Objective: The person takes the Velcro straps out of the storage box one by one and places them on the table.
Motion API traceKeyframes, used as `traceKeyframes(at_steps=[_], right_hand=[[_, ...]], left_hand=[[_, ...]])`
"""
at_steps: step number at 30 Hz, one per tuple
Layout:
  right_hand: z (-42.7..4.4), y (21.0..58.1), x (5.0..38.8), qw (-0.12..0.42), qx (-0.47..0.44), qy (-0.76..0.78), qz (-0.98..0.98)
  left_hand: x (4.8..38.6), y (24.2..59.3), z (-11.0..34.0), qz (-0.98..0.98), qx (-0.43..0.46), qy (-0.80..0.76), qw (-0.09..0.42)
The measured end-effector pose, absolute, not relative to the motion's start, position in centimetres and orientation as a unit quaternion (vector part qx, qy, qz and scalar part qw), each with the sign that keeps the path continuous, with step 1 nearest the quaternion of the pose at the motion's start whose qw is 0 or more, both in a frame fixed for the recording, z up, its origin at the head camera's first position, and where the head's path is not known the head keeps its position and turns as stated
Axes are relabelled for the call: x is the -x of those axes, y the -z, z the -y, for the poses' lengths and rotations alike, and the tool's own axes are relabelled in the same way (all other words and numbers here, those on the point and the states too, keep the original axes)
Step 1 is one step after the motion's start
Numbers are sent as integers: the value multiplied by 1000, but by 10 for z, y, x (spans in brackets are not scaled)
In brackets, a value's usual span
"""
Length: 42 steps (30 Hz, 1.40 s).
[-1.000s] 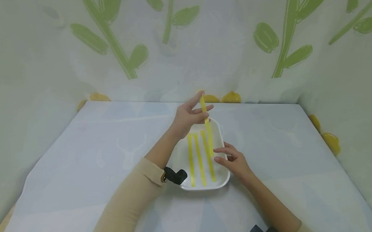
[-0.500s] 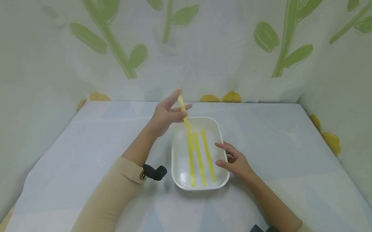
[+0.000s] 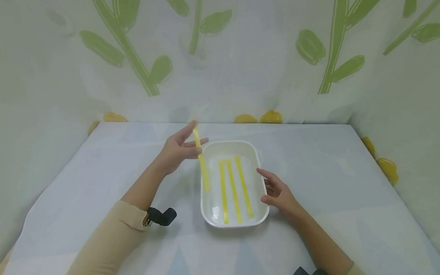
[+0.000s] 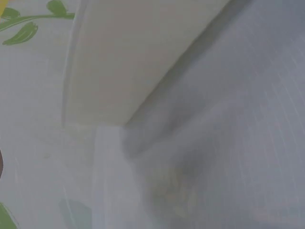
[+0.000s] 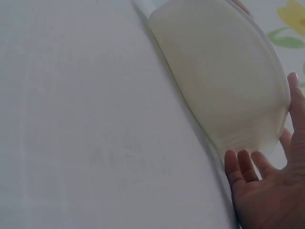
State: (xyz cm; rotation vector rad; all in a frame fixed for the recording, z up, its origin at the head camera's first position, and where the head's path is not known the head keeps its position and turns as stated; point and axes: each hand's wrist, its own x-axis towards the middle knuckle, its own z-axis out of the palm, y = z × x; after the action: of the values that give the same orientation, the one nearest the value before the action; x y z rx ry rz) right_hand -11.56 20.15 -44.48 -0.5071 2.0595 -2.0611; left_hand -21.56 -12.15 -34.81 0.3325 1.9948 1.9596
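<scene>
Yellow and thin, the held strip (image 3: 202,161) is in the left hand (image 3: 176,151), whose grip is narrow on it: the upper end sits at a raised fingertip, the length crosses a lower digit, and the free end hangs down over the left wall of the white tray (image 3: 229,148). That tray rests on the pale surface (image 3: 306,156), with three yellow strips (image 3: 234,190) lying lengthwise inside, side by side, their far ends closer together than their near ends. The right hand (image 3: 279,193) is at the tray's right rim, its grip wide, the digits spread along the edge; the right wrist view shows three fingertips by the outer wall, though how firmly they press is hard to tell. Each wrist wears a black camera (image 3: 161,216). Green leaf patterns (image 3: 135,57) cover the backdrop behind.
</scene>
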Motion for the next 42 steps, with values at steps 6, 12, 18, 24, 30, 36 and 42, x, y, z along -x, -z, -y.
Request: traceKeyframes(at_steps=[6, 12, 18, 24, 30, 36, 42], right_hand=[[-204, 443, 116, 89, 171, 695, -692], [-202, 444, 114, 93, 178, 705, -680], [-198, 445, 115, 91, 175, 714, -672], [-200, 446, 116, 87, 177, 716, -669], [-201, 446, 115, 87, 185, 717, -666], [-199, 445, 114, 83, 171, 711, -677], [-199, 443, 115, 79, 173, 709, -679]], left_hand=[[210, 359, 138, -708, -131, -671, 177], [204, 380, 159, -730, -114, -647, 188], [196, 399, 172, -750, -101, -618, 215], [190, 413, 169, -764, -114, -590, 236], [188, 424, 166, -797, -131, -540, 239], [188, 434, 168, -845, -155, -470, 203], [185, 435, 170, -873, -189, -419, 163]])
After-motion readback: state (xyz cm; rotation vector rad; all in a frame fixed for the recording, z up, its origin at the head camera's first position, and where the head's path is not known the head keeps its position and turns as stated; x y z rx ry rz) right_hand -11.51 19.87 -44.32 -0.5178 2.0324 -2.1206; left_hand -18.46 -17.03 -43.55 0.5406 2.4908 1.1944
